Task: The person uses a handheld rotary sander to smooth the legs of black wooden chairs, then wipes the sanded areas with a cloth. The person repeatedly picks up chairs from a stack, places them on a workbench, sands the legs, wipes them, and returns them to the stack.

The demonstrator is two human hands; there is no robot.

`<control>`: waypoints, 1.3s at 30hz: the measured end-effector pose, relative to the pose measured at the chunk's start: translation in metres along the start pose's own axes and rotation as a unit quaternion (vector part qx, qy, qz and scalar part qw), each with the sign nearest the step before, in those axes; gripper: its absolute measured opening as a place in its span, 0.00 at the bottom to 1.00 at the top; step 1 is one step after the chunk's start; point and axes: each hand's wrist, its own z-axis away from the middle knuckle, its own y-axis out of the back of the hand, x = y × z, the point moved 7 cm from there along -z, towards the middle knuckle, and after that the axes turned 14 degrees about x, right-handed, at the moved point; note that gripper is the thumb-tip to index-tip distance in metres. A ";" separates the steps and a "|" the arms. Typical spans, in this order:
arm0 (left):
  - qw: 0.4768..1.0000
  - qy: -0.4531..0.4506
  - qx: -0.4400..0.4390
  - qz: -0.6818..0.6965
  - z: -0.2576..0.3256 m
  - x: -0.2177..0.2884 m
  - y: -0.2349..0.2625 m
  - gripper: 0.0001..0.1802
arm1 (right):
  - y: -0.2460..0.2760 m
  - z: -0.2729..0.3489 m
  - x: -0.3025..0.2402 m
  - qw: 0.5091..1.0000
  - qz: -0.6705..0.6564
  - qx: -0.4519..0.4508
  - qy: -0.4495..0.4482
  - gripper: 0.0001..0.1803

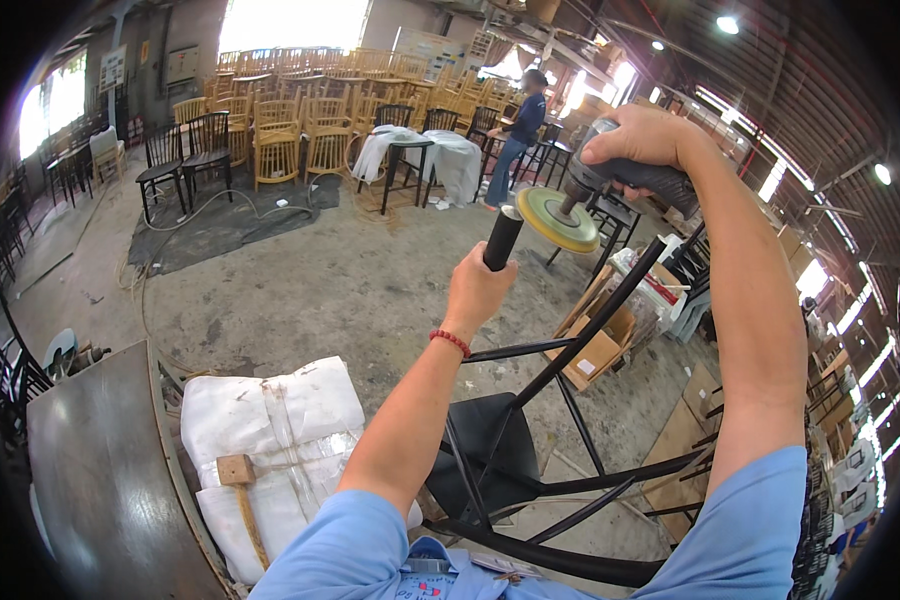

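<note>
A black wooden chair (615, 325) is tipped over in front of me, its legs pointing up and away and its dark seat (490, 440) low between my arms. My left hand (478, 285) is closed round one black leg (503, 243), near its pale, bare end. In my right hand (642, 140), raised higher, is a dark hand-held power sander (655, 182), gripped by its body. Its round yellow-green disc (558, 219) is tilted beside the leg's end; whether they touch I cannot tell. My left forearm hides the lower part of that leg.
On the left, a wooden mallet (236, 470) lies on a white wrapped bundle (270, 405) beside a metal-topped table (110, 480). An open cardboard box (598, 350) is beyond the chair. Stacked wooden chairs (280, 135) line the back, where another person (520, 135) stands. A hose (205, 215) crosses the floor.
</note>
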 end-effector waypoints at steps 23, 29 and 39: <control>0.999 -0.021 0.021 -0.020 -0.003 -0.001 0.003 0.17 | 0.057 0.049 0.048 0.997 0.000 0.075 -0.016 0.23; 0.999 0.002 0.015 -0.038 -0.017 -0.018 0.004 0.21 | 0.203 0.221 0.139 0.952 -0.032 0.302 -0.026 0.24; 0.990 0.045 -0.026 -0.133 0.116 -0.098 0.017 0.27 | 0.231 0.671 0.360 0.732 -0.142 0.587 -0.315 0.28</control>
